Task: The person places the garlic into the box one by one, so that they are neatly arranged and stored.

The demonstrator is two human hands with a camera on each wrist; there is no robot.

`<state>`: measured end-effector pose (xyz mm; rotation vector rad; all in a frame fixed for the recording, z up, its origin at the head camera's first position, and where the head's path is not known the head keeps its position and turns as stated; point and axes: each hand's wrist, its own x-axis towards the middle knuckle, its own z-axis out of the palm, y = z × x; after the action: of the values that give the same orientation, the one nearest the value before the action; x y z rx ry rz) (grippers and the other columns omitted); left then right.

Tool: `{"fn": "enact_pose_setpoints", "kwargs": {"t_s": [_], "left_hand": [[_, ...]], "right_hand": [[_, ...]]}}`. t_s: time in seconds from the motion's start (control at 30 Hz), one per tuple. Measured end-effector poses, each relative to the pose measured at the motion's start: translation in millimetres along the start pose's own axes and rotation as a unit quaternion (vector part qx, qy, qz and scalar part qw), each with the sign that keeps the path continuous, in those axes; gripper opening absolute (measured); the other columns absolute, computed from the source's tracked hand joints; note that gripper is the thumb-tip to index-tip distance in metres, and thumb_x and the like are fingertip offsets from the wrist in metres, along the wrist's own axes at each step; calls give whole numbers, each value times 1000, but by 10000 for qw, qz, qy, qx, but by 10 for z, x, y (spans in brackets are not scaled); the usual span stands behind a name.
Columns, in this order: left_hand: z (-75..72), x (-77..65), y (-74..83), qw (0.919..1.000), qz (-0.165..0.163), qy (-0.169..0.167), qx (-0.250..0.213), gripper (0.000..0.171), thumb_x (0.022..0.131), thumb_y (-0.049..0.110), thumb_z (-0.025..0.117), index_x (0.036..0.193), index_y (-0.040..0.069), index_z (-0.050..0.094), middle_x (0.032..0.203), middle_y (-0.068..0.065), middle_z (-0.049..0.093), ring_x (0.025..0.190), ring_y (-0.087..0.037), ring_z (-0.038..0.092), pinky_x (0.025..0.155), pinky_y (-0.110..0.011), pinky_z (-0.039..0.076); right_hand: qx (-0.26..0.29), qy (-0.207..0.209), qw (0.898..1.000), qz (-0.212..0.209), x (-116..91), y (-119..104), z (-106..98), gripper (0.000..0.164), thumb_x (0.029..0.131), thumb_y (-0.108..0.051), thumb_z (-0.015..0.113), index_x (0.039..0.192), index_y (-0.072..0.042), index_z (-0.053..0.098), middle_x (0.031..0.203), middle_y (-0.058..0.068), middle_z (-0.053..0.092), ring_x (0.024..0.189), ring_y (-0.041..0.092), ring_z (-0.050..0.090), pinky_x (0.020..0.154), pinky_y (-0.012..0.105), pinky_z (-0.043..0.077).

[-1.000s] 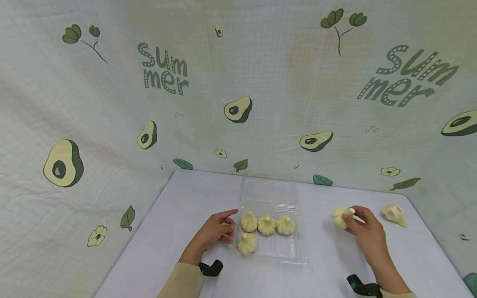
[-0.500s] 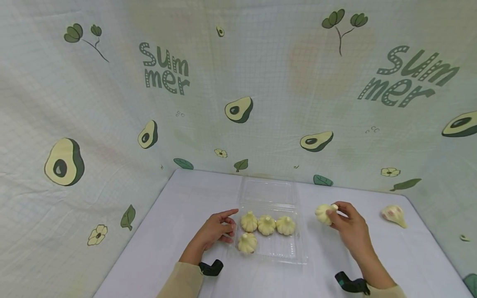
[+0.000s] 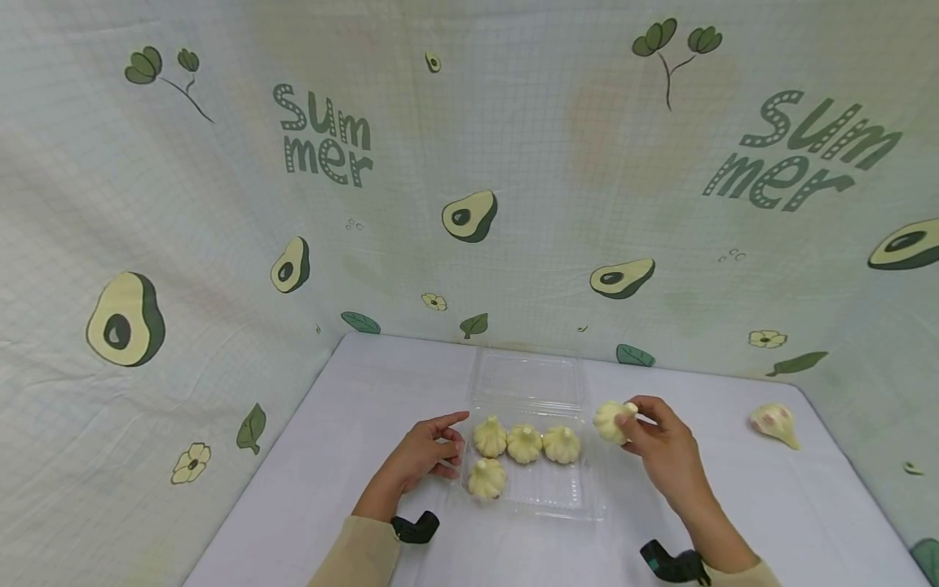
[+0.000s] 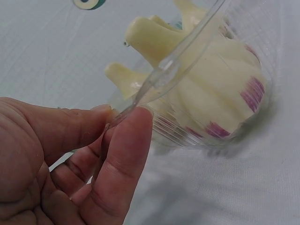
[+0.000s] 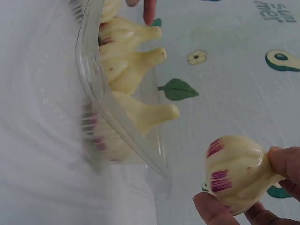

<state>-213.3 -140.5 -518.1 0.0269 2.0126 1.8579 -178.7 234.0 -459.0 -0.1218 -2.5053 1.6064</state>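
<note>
A clear plastic box (image 3: 543, 489) with its lid (image 3: 526, 379) folded back lies on the white table. Inside it, several garlic bulbs (image 3: 524, 444) form a back row of three, with another garlic bulb (image 3: 487, 479) at the front left. My left hand (image 3: 424, 456) pinches the box's left rim between thumb and finger, as the left wrist view shows up close. In my right hand (image 3: 663, 448) a garlic bulb (image 5: 241, 173) is held by thumb and fingertips, raised just right of the box. Its purple-streaked base faces the box in the right wrist view.
One more garlic bulb (image 3: 774, 424) lies on its side at the table's right. A patterned cloth (image 3: 543, 147) with avocado prints rises behind the table (image 3: 396, 367) and along both sides.
My right hand has carried its garlic bulb leftward, from near the loose bulb to beside the box's right edge. The left hand and the box stay where they were.
</note>
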Motion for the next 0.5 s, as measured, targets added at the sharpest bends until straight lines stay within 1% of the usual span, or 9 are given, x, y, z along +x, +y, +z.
{"fn": "enact_pose_setpoints", "kwargs": {"t_s": [0.07, 0.1, 0.2, 0.3, 0.37, 0.5], "left_hand": [[1, 0, 0, 10000, -7, 7, 16, 64, 97, -5, 68, 157, 13, 53, 107, -9, 61, 77, -17, 66, 63, -32, 64], [1, 1, 0, 10000, -14, 13, 22, 64, 97, -4, 68, 157, 13, 53, 107, -9, 61, 77, -17, 66, 63, -32, 64], [-1, 7, -2, 10000, -31, 33, 55, 65, 96, -4, 68, 157, 13, 53, 107, -9, 61, 76, -17, 66, 63, -32, 64], [-5, 15, -5, 10000, -43, 41, 67, 65, 96, -4, 68, 157, 14, 53, 107, -10, 61, 76, -17, 66, 63, -32, 64], [-6, 15, -5, 10000, -38, 30, 71, 65, 96, -5, 68, 157, 14, 53, 107, -10, 61, 76, -17, 66, 64, -32, 64], [-4, 10, 3, 10000, -16, -7, 71, 65, 97, -4, 68, 157, 13, 52, 107, -10, 61, 77, -17, 66, 64, -32, 64]], "right_hand": [[65, -85, 9999, 15, -17, -31, 37, 42, 104, -26, 70, 135, -1, 58, 136, 25, 63, 99, -16, 59, 79, 24, 64], [52, -126, 9999, 27, -28, -49, 58, 42, 104, -27, 70, 135, -1, 58, 136, 24, 63, 102, -11, 62, 80, 24, 64], [19, -264, 9996, 19, -61, -93, 124, 40, 104, -27, 70, 134, -3, 59, 136, 22, 63, 115, 11, 69, 81, 25, 64], [-7, -370, 9993, -20, -92, -127, 198, 38, 104, -25, 70, 134, -4, 60, 135, 20, 64, 126, 34, 67, 80, 26, 64], [7, -430, 9991, -49, -116, -144, 245, 37, 104, -24, 71, 133, -4, 61, 135, 20, 64, 128, 40, 65, 80, 26, 64], [-5, -526, 9986, -115, -162, -176, 327, 34, 103, -22, 72, 130, -4, 63, 134, 19, 64, 127, 42, 65, 78, 27, 65]]}}
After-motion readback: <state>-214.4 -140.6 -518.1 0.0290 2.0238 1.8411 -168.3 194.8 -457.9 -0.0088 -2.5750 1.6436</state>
